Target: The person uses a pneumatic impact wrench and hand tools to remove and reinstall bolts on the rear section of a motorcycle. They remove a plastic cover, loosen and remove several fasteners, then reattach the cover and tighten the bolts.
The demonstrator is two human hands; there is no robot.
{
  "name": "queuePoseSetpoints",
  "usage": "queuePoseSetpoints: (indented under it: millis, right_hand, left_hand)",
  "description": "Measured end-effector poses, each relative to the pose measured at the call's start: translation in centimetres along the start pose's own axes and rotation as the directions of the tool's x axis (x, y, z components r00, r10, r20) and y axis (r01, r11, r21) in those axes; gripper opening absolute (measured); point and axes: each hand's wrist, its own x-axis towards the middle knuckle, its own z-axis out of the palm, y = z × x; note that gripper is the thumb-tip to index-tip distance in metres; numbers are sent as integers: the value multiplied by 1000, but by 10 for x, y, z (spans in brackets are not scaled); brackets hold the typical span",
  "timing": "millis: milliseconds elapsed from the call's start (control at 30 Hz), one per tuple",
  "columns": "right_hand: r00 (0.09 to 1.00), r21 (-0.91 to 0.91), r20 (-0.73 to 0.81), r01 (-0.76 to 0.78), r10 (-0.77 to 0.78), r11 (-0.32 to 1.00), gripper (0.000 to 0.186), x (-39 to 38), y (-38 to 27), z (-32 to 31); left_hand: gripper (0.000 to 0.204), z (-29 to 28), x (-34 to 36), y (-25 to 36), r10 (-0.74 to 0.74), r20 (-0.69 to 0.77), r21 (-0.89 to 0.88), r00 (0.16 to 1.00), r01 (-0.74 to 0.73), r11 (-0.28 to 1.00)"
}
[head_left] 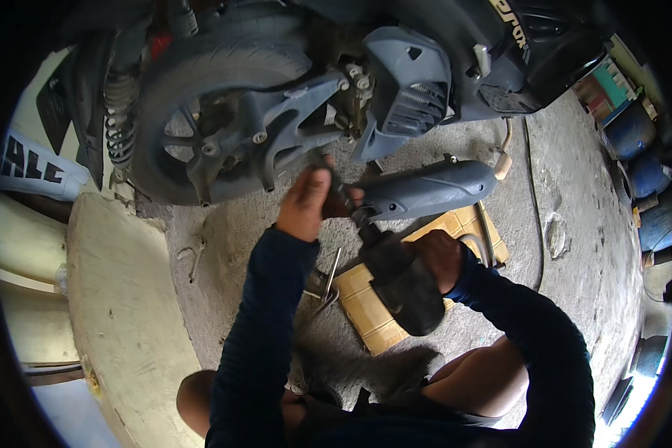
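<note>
A black power tool, which looks like an impact wrench, slants across the middle with its narrow front toward the wheel. My right hand is closed at the side of its body, its fingers partly hidden. At the front, my left hand closes round a dark narrow piece; motion blur and the fingers hide its exact kind. Just beyond are the scooter's rear wheel and grey swingarm. A long grey cover lies on the floor right of my left hand.
A flattened cardboard piece lies under the tool, with metal hand tools beside it. A small wrench rests on the concrete at left. A cable crosses the floor at right. Blue containers line the right edge.
</note>
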Motion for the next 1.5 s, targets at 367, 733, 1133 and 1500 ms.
queuePoseSetpoints:
  millis: [367, 733, 1133, 1500]
  right_hand:
    - [927, 289, -149, -291, 343, 912, 30, 28, 43, 7]
    - [882, 546, -71, -356, 465, 759, 45, 38, 69, 60]
    - [928, 431, -161, -240, 336, 870, 46, 37, 70, 87]
    - [925, 424, -157, -254, 347, 869, 47, 38, 68, 80]
  left_hand:
    - [43, 76, 63, -21, -30, -314, 92, 949, 61, 994]
    - [27, 50, 109, -12, -289, -223, -245, 931, 233, 941]
    - [49, 59, 115, 1, -353, -177, -137, 919, 332, 933]
    - [56, 29, 137, -26, -290, -303, -6, 908, 302, 953]
